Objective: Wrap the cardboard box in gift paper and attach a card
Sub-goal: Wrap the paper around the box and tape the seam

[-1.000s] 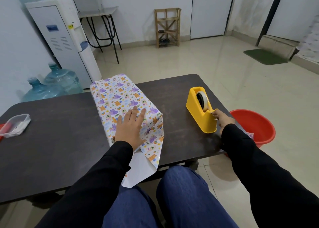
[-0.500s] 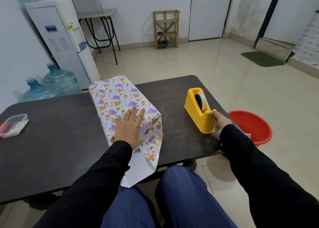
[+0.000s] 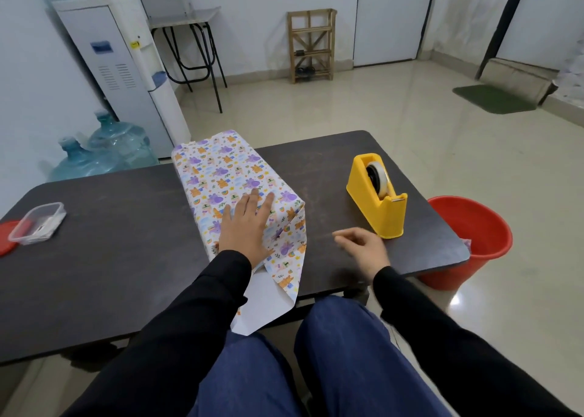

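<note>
The left hand (image 3: 245, 227) made no closed grip. It lay flat with straight fingers, pressing the gift paper (image 3: 221, 170) down on top of the cardboard box. The box was wholly covered by the paper and stood on the dark worktop (image 3: 110, 243). Just right of the box the right hand (image 3: 363, 251) hovered low over the worktop, blurred. Its fingertips (image 3: 339, 235) looked drawn together, but whether that grip pinched a strip of clear tape or nothing could not be told. Further right of the box stood the yellow tape dispenser (image 3: 379, 208), apart from that hand.

At the box's near end a loose flap (image 3: 271, 303) hung open past the worktop edge, white side showing. If the flat hand lifted or slid before tape landed, the overlap beneath it would probably spring apart. A clear strip could also curl onto itself or go down crooked.

The seam under the palm, the box's own surface and its far end were hidden. No card showed. The contents of the plastic container (image 3: 38, 224), well left of the box, were too small to make out.
</note>
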